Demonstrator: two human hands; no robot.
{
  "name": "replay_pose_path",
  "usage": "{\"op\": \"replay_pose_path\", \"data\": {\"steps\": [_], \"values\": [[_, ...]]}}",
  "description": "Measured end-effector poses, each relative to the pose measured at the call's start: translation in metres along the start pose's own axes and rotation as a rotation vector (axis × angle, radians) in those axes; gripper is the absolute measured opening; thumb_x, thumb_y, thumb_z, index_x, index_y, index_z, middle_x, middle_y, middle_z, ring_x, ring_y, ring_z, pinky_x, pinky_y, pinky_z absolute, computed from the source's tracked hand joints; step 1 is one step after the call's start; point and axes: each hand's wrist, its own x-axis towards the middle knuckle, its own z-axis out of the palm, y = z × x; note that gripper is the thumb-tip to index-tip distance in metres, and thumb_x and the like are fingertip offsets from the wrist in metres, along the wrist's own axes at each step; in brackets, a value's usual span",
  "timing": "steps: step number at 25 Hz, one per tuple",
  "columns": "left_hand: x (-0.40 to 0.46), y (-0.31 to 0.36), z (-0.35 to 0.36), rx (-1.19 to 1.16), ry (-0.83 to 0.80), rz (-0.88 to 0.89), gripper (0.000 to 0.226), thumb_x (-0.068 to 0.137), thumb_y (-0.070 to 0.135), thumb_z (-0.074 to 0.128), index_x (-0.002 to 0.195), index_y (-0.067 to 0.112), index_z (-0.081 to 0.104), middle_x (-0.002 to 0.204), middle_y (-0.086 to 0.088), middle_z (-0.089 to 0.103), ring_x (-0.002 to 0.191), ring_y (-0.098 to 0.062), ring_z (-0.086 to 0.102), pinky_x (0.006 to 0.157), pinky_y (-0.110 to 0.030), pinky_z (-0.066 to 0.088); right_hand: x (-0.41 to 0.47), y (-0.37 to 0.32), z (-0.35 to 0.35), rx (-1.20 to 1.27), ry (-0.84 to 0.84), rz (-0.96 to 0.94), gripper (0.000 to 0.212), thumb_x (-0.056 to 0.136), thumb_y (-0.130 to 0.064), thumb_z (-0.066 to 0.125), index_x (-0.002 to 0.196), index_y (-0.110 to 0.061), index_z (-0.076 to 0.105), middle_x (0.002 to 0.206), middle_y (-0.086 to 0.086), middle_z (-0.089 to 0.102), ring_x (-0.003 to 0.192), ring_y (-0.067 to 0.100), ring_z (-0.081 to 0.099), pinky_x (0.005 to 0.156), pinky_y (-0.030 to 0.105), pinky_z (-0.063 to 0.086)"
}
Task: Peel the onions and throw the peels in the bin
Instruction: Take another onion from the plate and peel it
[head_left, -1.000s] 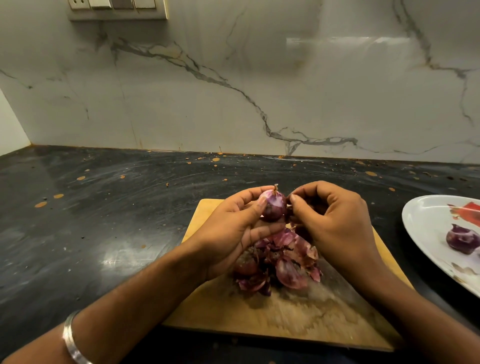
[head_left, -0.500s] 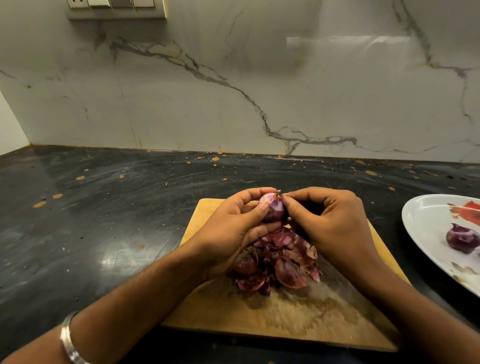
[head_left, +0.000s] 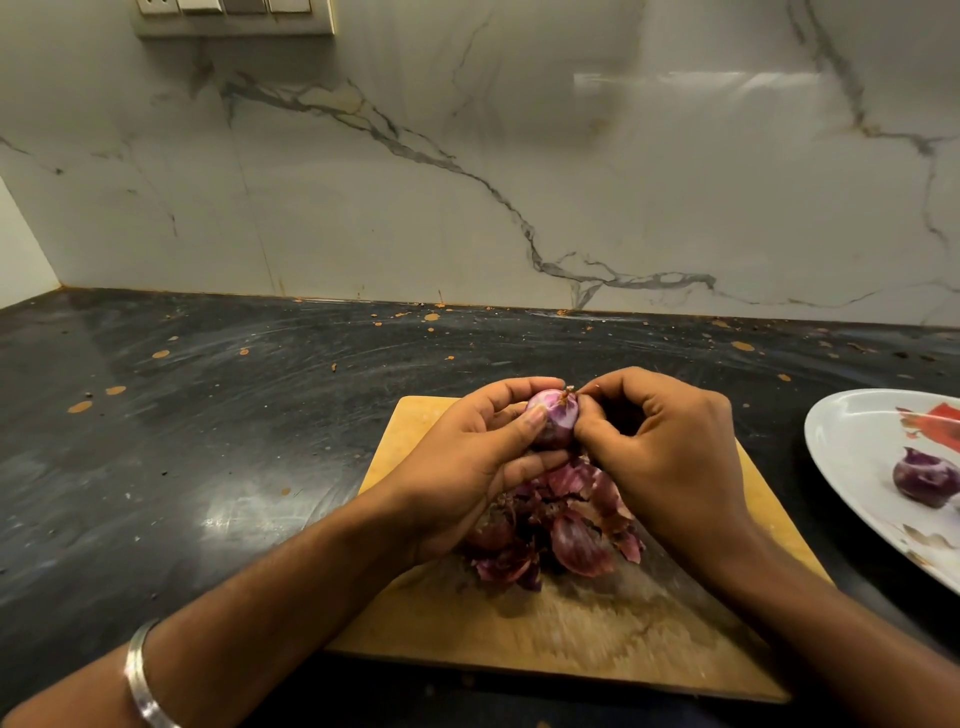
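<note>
While the head camera is looking down at the middle of the frame, the left hand (head_left: 467, 467) is cupping a small, round, purple half-peeled onion (head_left: 553, 423) with fingers and thumb curled round it, above the pale wooden chopping board (head_left: 597, 644). The right hand (head_left: 670, 457) is pinching at the dry stem tip on the onion's top, fingers curled. Just below both hands, a heap of papery reddish-purple peels (head_left: 566, 535) is lying on the board. At the right edge, a peeled dark purple onion (head_left: 924, 480) is sitting on a white oval plate (head_left: 852, 441). Judging by looks, the onion is light and firm, its bared flesh likely slippery, its skin brittle and apt to tear; gripping the skin near the stem end seems best. No bin is showing.
</note>
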Motion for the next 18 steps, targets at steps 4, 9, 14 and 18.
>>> {"op": "replay_pose_path", "data": {"steps": [4, 9, 14, 18], "values": [[0.001, 0.0024, -0.0025, -0.081, -0.037, -0.018, 0.033, 0.1, 0.003, 0.045, 0.132, 0.006, 0.055, 0.125, -0.02, 0.066, 0.107, -0.03, 0.068, 0.089, -0.037, 0.059, 0.0008, 0.0029, 0.0027, 0.121, 0.041, 0.169, 0.009, 0.087, -0.011, 0.071, 0.083, -0.018, 0.075, 0.068, -0.008, 0.07, 0.063, 0.009, 0.067, 0.057, 0.031, 0.055], [0.0015, 0.0022, -0.0021, -0.055, -0.074, -0.014, 0.044, 0.088, 0.009, 0.058, 0.132, 0.007, 0.057, 0.129, -0.018, 0.064, 0.118, -0.031, 0.063, 0.09, -0.035, 0.058, 0.001, 0.0013, 0.0017, 0.124, 0.016, 0.169, 0.009, 0.089, -0.013, 0.07, 0.085, -0.019, 0.074, 0.069, -0.008, 0.07, 0.066, 0.008, 0.068, 0.059, 0.028, 0.056], [0.0015, 0.0049, -0.0064, -0.053, -0.012, 0.013, 0.052, 0.081, 0.004, 0.063, 0.132, 0.013, 0.056, 0.116, -0.021, 0.069, 0.104, -0.035, 0.07, 0.082, -0.033, 0.061, 0.0015, 0.0036, -0.0031, 0.15, 0.003, 0.208, 0.009, 0.092, -0.01, 0.067, 0.087, -0.015, 0.071, 0.066, 0.0, 0.071, 0.058, 0.012, 0.07, 0.056, 0.038, 0.06], [0.0038, 0.0056, -0.0082, -0.077, 0.022, 0.024, 0.054, 0.081, 0.006, 0.061, 0.134, 0.008, 0.049, 0.12, -0.022, 0.067, 0.105, -0.036, 0.069, 0.08, -0.034, 0.062, 0.0013, -0.0014, -0.0063, 0.151, 0.023, 0.205, 0.01, 0.084, -0.007, 0.071, 0.077, -0.015, 0.07, 0.071, -0.003, 0.072, 0.061, 0.01, 0.071, 0.057, 0.039, 0.061]]}}
